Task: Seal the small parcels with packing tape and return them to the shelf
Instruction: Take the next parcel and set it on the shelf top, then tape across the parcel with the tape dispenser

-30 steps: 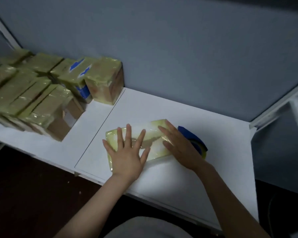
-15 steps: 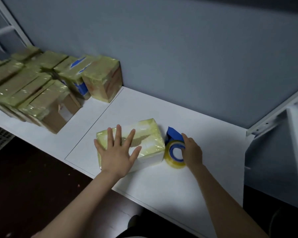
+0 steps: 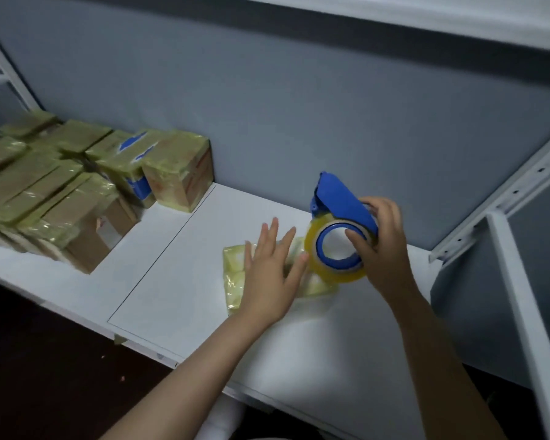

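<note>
While the left hand [image 3: 269, 274] lies spread over the parcel [image 3: 234, 262], right hand [image 3: 385, 246] clasps tape dispenser [image 3: 337, 198], cutter up.

so the shelf [image 3: 172, 281] runs left to right with the wall [image 3: 299, 122] right behind it. One parcel [image 3: 234, 262] lies on the shelf about mid-way, nearer the front edge than the wall. The left hand [image 3: 270, 274] lies flat on top of it. The right hand [image 3: 381, 246] holds the tape [image 3: 337, 204] up off the shelf, over the parcel's right end, just beside the left fingertips. The pile [image 3: 45, 192] sits way over on the left, back against the wall, well apart from the parcel, with a seam [image 3: 159, 265] in the shelf between them. A post [image 3: 521, 312] stands on the far right
</note>
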